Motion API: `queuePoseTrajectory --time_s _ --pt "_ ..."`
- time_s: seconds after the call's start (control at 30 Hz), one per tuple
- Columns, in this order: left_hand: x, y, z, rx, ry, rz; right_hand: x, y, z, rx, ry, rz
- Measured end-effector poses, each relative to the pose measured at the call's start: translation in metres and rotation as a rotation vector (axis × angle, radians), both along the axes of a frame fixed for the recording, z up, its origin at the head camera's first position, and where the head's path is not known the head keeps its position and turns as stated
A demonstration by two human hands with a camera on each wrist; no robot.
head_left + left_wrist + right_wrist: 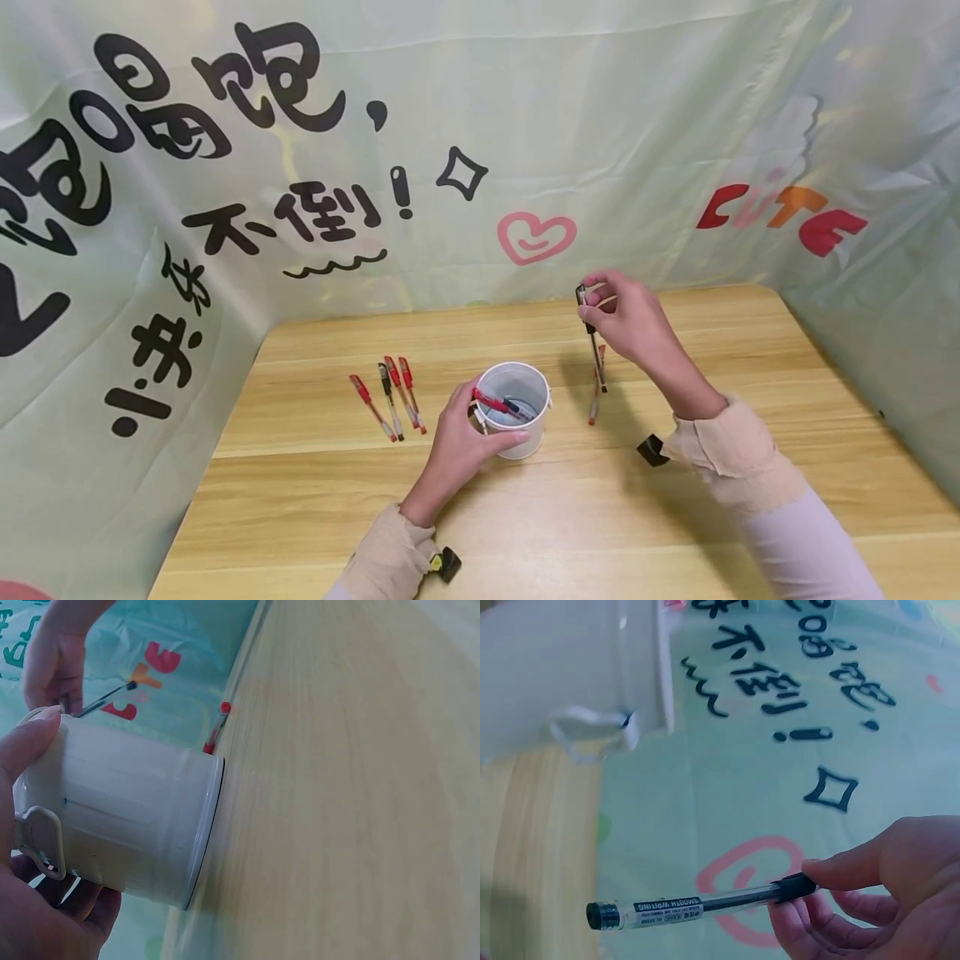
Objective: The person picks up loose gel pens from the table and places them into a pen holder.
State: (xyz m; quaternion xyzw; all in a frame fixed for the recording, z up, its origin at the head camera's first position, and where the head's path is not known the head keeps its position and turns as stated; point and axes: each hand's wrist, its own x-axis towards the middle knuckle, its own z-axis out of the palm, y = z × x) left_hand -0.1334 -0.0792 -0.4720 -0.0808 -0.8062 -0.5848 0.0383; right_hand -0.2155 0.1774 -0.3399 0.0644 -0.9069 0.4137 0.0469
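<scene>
Going left to right: three red pens [372, 408] and a black pen [391, 402] lie side by side on the left of the counter [262, 500]; leave them. Left hand [459, 437] wraps the white bucket [528, 446], thumb on the near side; I'd hold that snug so it can't skid. A red-capped pen [491, 401] leans inside; stay off it. Right hand [628, 323] pinches another black pen [592, 333] by the capped end, tail down, right of the bucket. Best keep the pinch high, tail above rim height, clear of the lone red pen [593, 410] below.
</scene>
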Motion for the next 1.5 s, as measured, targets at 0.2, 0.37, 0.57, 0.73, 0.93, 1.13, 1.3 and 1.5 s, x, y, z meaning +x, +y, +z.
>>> queuePoseTrajectory --time_s 0.2,0.37,0.57,0.73,0.93,1.13,1.3,1.5 --pt "0.001 0.000 -0.001 -0.001 -0.009 0.003 0.011 -0.013 0.010 -0.048 0.111 -0.009" --pt "0.000 -0.001 0.000 -0.001 -0.016 0.003 0.020 -0.023 0.018 -0.110 0.194 -0.006" --pt "-0.001 0.000 0.001 -0.008 -0.012 -0.004 0.028 -0.034 0.025 -0.185 0.276 -0.005" --pt "-0.001 0.000 0.002 -0.011 -0.011 -0.002 0.030 -0.041 0.025 -0.256 0.342 0.034" --pt "-0.001 0.000 0.002 -0.007 -0.021 -0.010 0.032 -0.050 0.019 -0.301 0.367 0.079" --pt "-0.001 0.000 0.000 -0.015 -0.021 -0.007 0.031 -0.059 0.009 -0.314 0.376 0.114" --pt "-0.001 0.000 0.000 -0.007 -0.019 -0.013 0.032 -0.065 0.000 -0.295 0.380 0.154" --pt "-0.001 0.000 -0.001 -0.003 -0.018 -0.019 0.030 -0.071 -0.012 -0.277 0.388 0.193"
